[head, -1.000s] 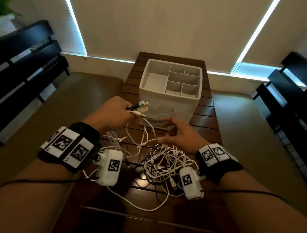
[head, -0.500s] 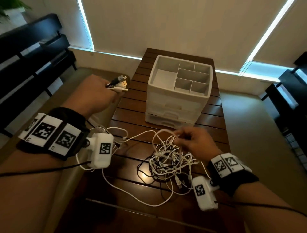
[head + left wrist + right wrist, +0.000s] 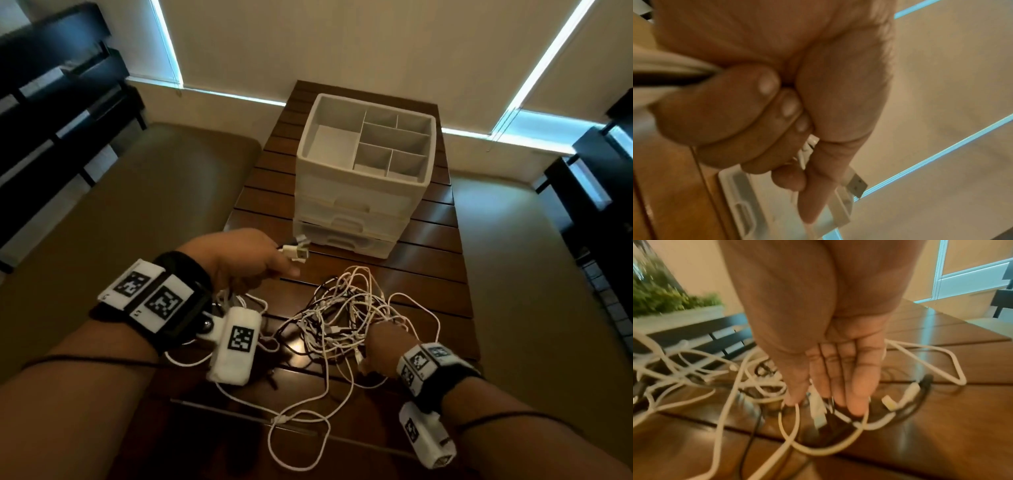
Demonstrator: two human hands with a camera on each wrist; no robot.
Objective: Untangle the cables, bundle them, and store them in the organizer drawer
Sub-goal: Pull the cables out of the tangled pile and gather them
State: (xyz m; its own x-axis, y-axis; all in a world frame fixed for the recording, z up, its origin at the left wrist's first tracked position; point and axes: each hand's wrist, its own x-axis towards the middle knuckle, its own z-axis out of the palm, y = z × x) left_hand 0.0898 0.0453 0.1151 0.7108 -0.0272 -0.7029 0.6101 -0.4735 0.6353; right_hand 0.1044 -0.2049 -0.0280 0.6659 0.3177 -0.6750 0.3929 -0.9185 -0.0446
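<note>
The left hand (image 3: pixel 239 260) is clenched round a few cables, with their plugs (image 3: pixel 297 253) sticking out of the fist and pointing right and a bit far, toward the bottom drawer of the organizer (image 3: pixel 363 178). The long axis of those plugs runs roughly left-to-right across the table (image 3: pixel 442 270). The cords trail back under the wrist and down into the tangle (image 3: pixel 346 318).

The tangle itself sits mid-table, just near of the organizer — mostly white cords with some thin black ones threaded through, and one long white loop straggling toward the near edge.

The right hand (image 3: pixel 383 346) is at the tangle's near-right side. From the head view you only get the back of it, so the fingers are hidden there. The right wrist view sorts that out: fingers (image 3: pixel 857 386) straight and together, not gripping, tips down on the cords beside a white plug (image 3: pixel 819 408) and a black cord.

The left wrist view shows what the head view can't — fingers (image 3: pixel 731 113) curled tight against the palm, thumb laid along the plugs, and a metal USB tip (image 3: pixel 858 186) poking out past it. The organizer's drawers are all closed; the top tray's compartments face up.
</note>
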